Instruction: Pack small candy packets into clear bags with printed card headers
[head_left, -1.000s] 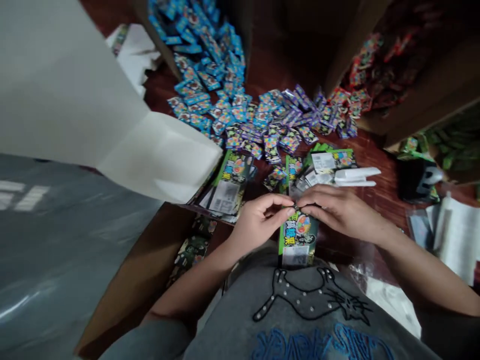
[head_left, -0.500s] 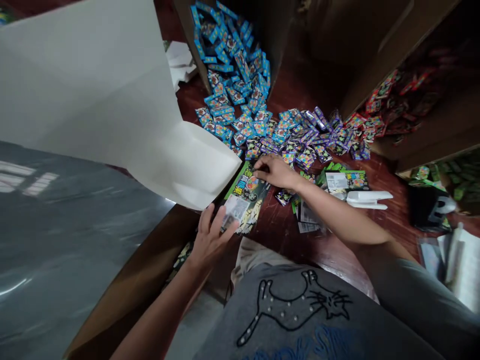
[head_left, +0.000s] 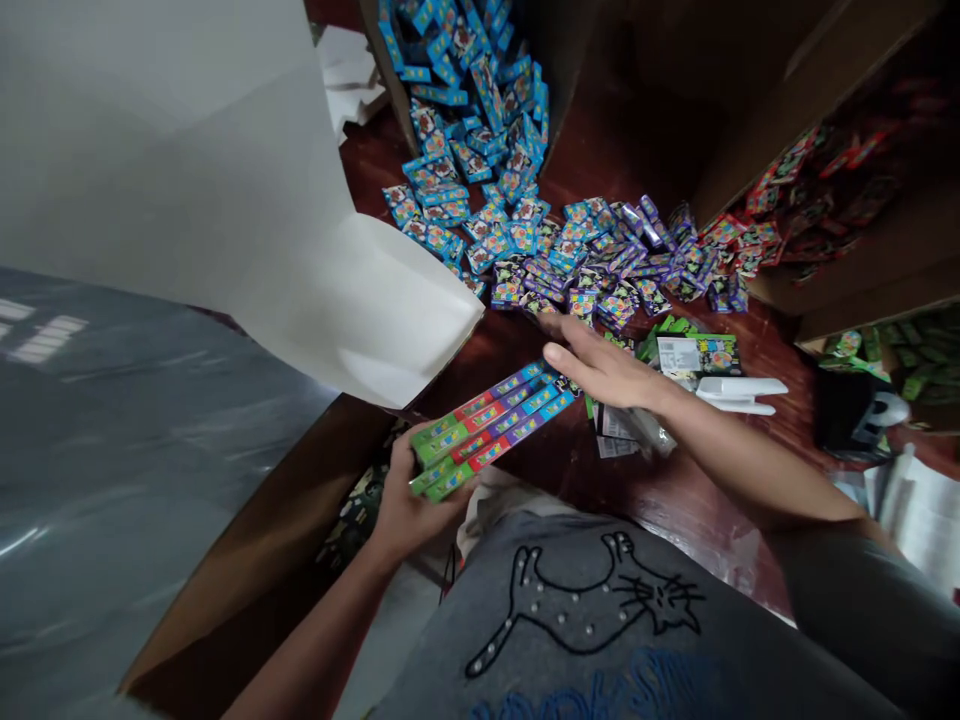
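Observation:
My left hand (head_left: 416,495) is wrapped round the near left end of a bundle of long flat packs (head_left: 491,425), whose edges show green, red, purple and blue sections. The bundle is tilted, lifted over the box's edge and the dark red table (head_left: 547,475). At its far right end is my right hand (head_left: 600,365), fingers stretched out, holding nothing visible. Just beyond my right hand lie purple packets (head_left: 619,300), and left of those a heap of blue packets (head_left: 480,180).
A large white sheet (head_left: 405,310) juts in from the left. Below it stands an open cardboard box (head_left: 247,530). Red packets (head_left: 750,240) spill at the right. A green card pack (head_left: 716,352), white folded pieces (head_left: 739,392) and a black bag (head_left: 847,415) lie on the right.
The green packs that lay flat between my hands are now lifted and turned edge-up in my left hand. My right hand has moved right and opened.

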